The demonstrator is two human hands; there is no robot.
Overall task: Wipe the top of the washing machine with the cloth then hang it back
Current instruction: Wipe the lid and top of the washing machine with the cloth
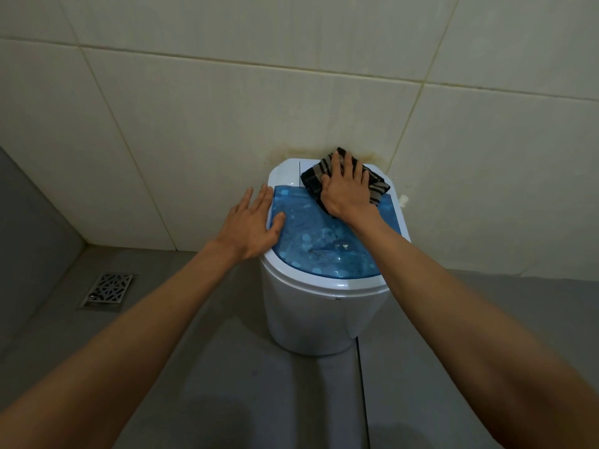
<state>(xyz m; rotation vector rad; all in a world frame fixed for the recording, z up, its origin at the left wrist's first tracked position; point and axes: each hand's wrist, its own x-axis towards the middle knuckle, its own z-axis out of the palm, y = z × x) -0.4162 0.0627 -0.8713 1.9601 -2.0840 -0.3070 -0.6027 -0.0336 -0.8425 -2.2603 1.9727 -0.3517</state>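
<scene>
A small white washing machine [311, 315] with a clear blue lid [324, 247] stands against the tiled wall. A dark checked cloth [312, 178] lies on the back of its top, over the white panel and the lid's far edge. My right hand [346, 189] presses flat on the cloth with fingers spread. My left hand [252, 225] rests flat on the machine's left rim, fingers apart, thumb on the blue lid, holding nothing.
A metal floor drain [107, 291] sits in the grey floor to the left. White wall tiles [194, 124] rise right behind the machine, stained brown just above it. A small white fitting [403, 199] shows at the machine's right side.
</scene>
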